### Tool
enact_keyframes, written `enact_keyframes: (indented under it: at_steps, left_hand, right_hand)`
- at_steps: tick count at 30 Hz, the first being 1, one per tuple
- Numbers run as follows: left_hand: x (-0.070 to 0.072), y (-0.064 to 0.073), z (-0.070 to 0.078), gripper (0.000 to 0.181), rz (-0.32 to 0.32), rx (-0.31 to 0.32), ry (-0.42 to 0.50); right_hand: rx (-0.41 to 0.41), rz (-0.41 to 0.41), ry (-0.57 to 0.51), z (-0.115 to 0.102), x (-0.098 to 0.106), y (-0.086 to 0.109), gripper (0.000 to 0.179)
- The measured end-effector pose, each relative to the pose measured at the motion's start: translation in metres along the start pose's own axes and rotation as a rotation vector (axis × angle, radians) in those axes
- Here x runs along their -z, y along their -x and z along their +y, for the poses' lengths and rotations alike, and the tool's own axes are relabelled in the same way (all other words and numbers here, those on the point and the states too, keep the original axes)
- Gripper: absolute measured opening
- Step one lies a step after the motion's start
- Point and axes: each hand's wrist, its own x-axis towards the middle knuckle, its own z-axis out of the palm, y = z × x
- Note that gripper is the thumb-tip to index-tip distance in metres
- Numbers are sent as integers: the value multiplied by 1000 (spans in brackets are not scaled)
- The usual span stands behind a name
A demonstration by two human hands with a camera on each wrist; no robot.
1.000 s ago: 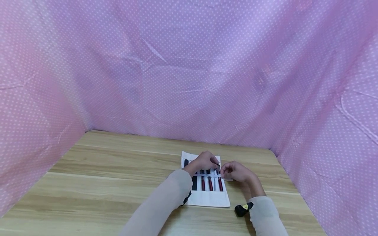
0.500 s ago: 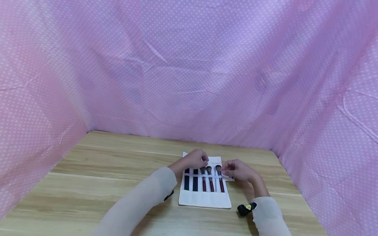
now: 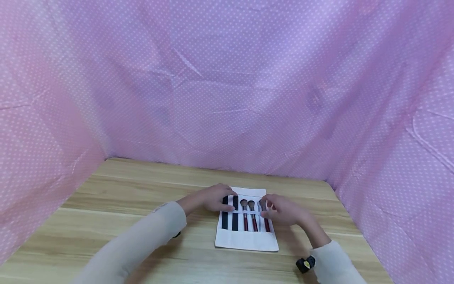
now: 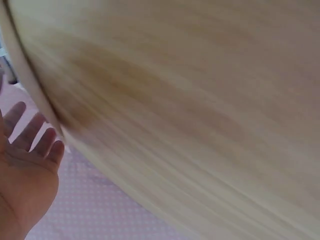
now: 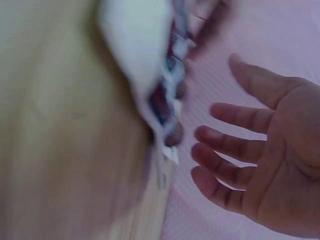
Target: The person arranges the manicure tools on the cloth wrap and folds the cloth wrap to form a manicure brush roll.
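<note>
A white fabric brush roll (image 3: 246, 240) lies spread flat on the table. Under its elastic band sit makeup brushes with dark bristles and red handles, such as the middle makeup brush (image 3: 254, 224), plus a thin silvery tool (image 3: 259, 225). Two flat black strips (image 3: 224, 220) fill its left side. My left hand (image 3: 214, 198) is at the roll's left edge, fingers over the strips' upper part. At the right edge, my right hand (image 3: 283, 210) reaches over the rightmost makeup brush (image 3: 267, 225). Both wrist views show relaxed, spread fingers on the left hand (image 4: 27, 182) and right hand (image 5: 285, 150).
The wooden table (image 3: 142, 197) extends on every side of the roll. Pink dotted cloth (image 3: 227, 118) hangs behind the table and along its left and right sides. A black wrist device (image 3: 306, 264) sits at the right sleeve.
My left hand has left the rightmost brush and moved left across the roll to its left edge. The right hand has shifted slightly left, over the roll's right edge.
</note>
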Motion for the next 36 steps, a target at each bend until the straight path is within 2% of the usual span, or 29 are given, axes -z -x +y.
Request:
enact_keyframes:
  at_steps: [6,11,16,19,23,27,30,33,36]
  left_hand:
    - [-2,13,-6,81,-72,36,-57]
    - [-4,20,-9,86,-80,33,-100]
    - [-4,29,-7,86,-73,24,-142]
    - [-4,38,-5,86,-49,16,-168]
    - [-5,53,0,86,0,16,-207]
    - [-11,71,9,83,48,50,-209]
    - [-16,82,18,83,60,82,-200]
    - [-16,88,26,80,56,98,-205]
    - [-12,86,25,69,65,71,-185]
  right_hand:
    - [32,23,297,-31,-31,9,69]
    - [1,9,360,-45,-51,18,70]
    - [11,31,439,-46,-64,22,70]
    - [37,62,444,-41,-67,23,68]
    - [73,93,394,-29,-64,24,66]
    - [101,111,336,-15,-57,25,66]
    - [122,120,318,-8,-53,24,67]
    - [156,141,333,-6,-51,23,65]
    - [170,167,392,-17,-53,23,58]
